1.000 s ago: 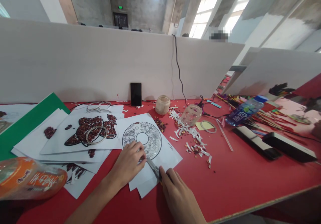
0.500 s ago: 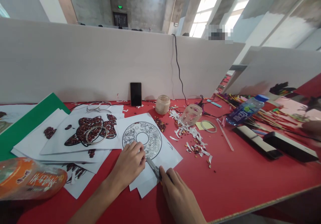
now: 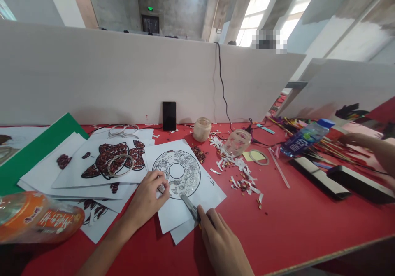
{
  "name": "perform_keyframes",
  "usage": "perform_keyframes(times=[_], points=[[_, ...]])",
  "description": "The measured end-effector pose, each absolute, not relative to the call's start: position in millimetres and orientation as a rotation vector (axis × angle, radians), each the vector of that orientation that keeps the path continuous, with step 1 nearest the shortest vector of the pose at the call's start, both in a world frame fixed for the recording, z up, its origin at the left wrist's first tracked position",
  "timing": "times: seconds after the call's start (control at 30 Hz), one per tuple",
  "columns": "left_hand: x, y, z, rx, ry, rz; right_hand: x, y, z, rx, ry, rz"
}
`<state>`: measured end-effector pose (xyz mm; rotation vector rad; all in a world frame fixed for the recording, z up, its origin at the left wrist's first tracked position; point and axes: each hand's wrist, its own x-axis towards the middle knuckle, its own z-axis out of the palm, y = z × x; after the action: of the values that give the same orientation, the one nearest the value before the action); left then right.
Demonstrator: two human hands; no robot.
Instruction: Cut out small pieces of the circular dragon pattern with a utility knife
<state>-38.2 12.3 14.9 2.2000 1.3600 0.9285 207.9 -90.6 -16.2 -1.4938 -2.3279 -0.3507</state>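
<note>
A white sheet with a round black line drawing (image 3: 193, 167) lies on the red table, over another white sheet. My right hand (image 3: 219, 235) is closed on a grey metal tool (image 3: 190, 207), whose tip touches the lower edge of the drawing. At the drawing's lower left, my left hand (image 3: 151, 195) has its thumb and forefinger curled together in a pinch; what is between them, if anything, is too small to make out. Left of it are sheets with dark red beans (image 3: 106, 160) on black outlines and a ring (image 3: 132, 167) on top.
Two glass jars (image 3: 202, 129) (image 3: 237, 142), loose beans and paper strips lie behind and right. An orange-labelled bottle (image 3: 58, 222) is at the left. Farther right are a blue-capped bottle (image 3: 304, 138), two black-and-white cases (image 3: 321, 177) and another person's hand (image 3: 358, 140). A phone (image 3: 169, 116) leans on the partition.
My left hand has moved left and back from the tool's tip, baring more of the drawing. The other person's hand has reached farther in at the right.
</note>
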Motion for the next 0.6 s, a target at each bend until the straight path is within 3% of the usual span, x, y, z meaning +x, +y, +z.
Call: perform_keyframes(times=[0.17,0.6], points=[[-52,8,9,1.994,1.462,0.996,209,-91,-16,-1.478,-2.370,-0.387],[-69,13,2,2.115,1.622,1.056,210,-91,-17,-1.486,-2.356,-0.355]])
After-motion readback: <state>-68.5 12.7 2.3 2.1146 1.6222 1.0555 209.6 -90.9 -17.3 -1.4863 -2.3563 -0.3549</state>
